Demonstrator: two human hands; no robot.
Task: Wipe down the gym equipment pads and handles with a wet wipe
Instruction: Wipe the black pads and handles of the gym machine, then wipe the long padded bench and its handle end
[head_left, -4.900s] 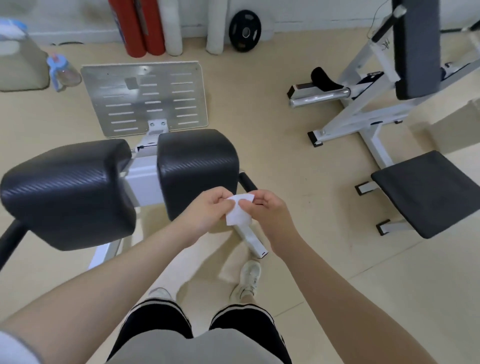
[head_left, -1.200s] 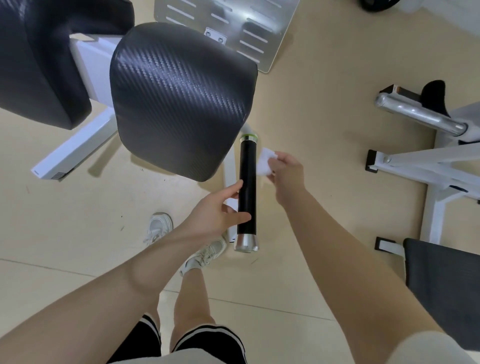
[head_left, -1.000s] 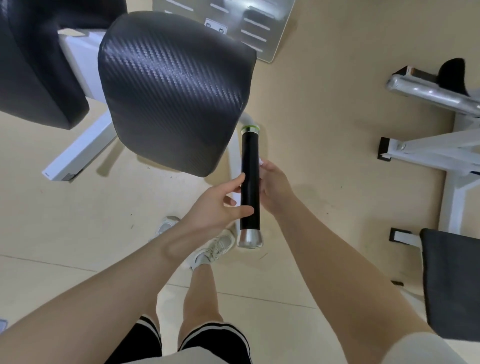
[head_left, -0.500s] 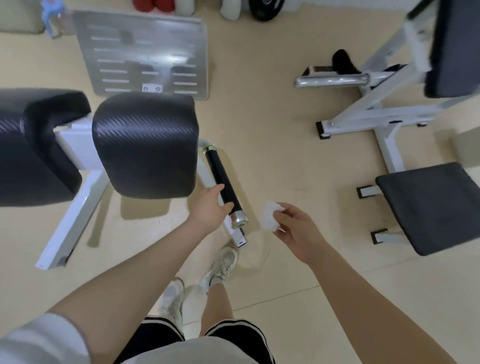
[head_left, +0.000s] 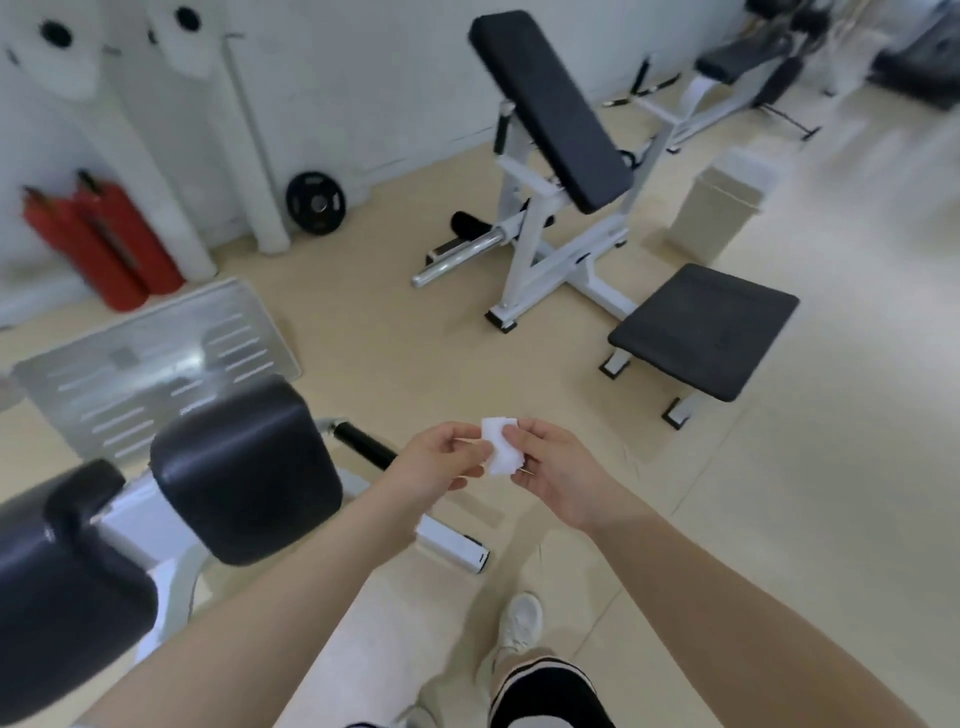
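Note:
A small folded white wet wipe (head_left: 501, 447) sits between both hands in front of me. My left hand (head_left: 439, 460) pinches its left edge and my right hand (head_left: 553, 470) pinches its right side. Just left of my hands is the black foam handle (head_left: 363, 446) of the machine, sticking out beside the right black pad (head_left: 244, 467). A second black pad (head_left: 62, 577) lies at the lower left. Neither hand touches the handle or the pads.
A white preacher bench with a slanted black arm pad (head_left: 553, 104) and a black seat (head_left: 704, 330) stands ahead on the right. A metal footplate (head_left: 156, 358), red cylinders (head_left: 104, 244), a weight plate (head_left: 315, 203) and a beige bin (head_left: 719, 208) are on the floor.
My left hand has let go of the black handle and come over to the wipe, which both hands now pinch. The view has lifted from the floor toward the room.

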